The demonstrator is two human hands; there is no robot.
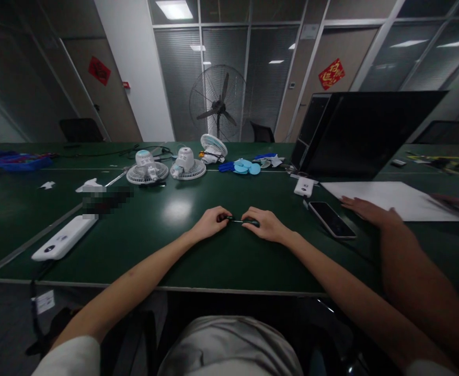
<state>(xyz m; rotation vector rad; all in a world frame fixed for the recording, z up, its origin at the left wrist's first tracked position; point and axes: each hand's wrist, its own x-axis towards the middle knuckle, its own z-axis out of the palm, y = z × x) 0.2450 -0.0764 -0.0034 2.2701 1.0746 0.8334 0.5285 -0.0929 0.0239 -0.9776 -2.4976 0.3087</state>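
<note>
My left hand and my right hand rest on the dark green table, close together in the middle. Both are closed on the ends of a small dark tool with a thin metal shaft, likely a screwdriver, lying level between them. My right fingers cover its dark handle; my left fingers pinch the other end. Farther back lie two white small fans face down, a third white fan and several light blue fan blades.
Another person's hand lies flat on a white sheet at the right, beside a black phone and an open laptop. A white power bank sits near it. A white power strip lies left. A standing fan is behind.
</note>
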